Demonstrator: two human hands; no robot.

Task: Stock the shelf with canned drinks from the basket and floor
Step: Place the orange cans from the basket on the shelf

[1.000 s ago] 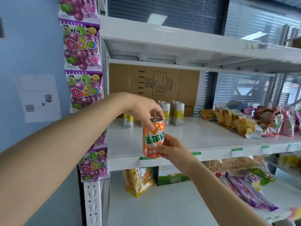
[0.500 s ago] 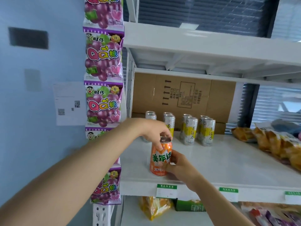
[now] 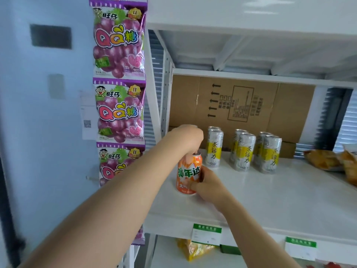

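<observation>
An orange drink can (image 3: 188, 174) stands upright on the white shelf (image 3: 270, 198), near its left end. My left hand (image 3: 186, 140) grips the can's top rim from above. My right hand (image 3: 207, 185) holds the lower right side of the can. Behind it, several silver and yellow cans (image 3: 245, 151) stand in pairs along the back of the shelf. Neither the basket nor the floor is in view.
A brown cardboard box (image 3: 241, 105) fills the back of the shelf. Purple candy bags (image 3: 119, 111) hang in a strip on the shelf's left post. Snack bags (image 3: 328, 161) lie at the right. A yellow bag (image 3: 193, 250) sits on the shelf below.
Both hands carried the orange can from in front of the shelf edge onto the shelf, further in toward the silver cans. The camera moved closer and turned left.
</observation>
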